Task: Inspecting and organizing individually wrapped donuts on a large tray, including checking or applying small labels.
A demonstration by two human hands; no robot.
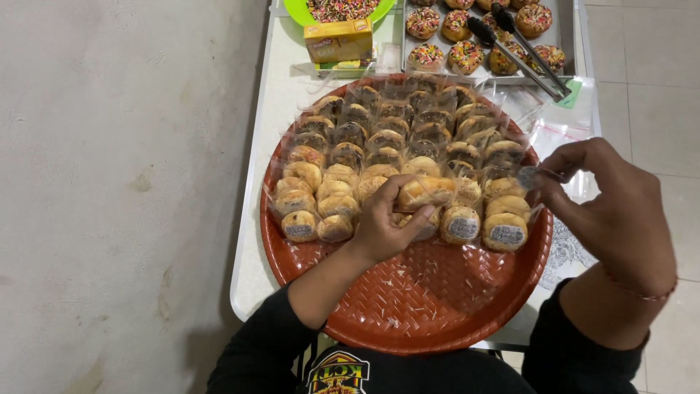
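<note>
Wrapped bun (426,191), a golden pastry in a clear plastic sleeve, is held in the left hand (386,226) above the near rows of the red woven tray (430,306). Its long axis runs roughly left to right across the view, with the open or loose end of the sleeve extending toward the right hand (616,211). The left fingers (417,219) are curled under and around the bun, thumb beneath, gripping it firmly. The right fingers (547,179) are pressed together in a pinch on a small grey sticker label (526,176), held just beside the sleeve's right end; whether the label already touches the plastic cannot be told. The left hand is therefore on the bun, the right near its end.

Rows of similar wrapped buns (394,138) fill the far half of the tray, several front ones carrying grey labels. Beyond, on the white worktop (251,270), stand a metal tray of sprinkle-topped pastries (459,55) with black-tipped tongs (521,47), a yellow box (339,41) and a green bowl (299,11).
</note>
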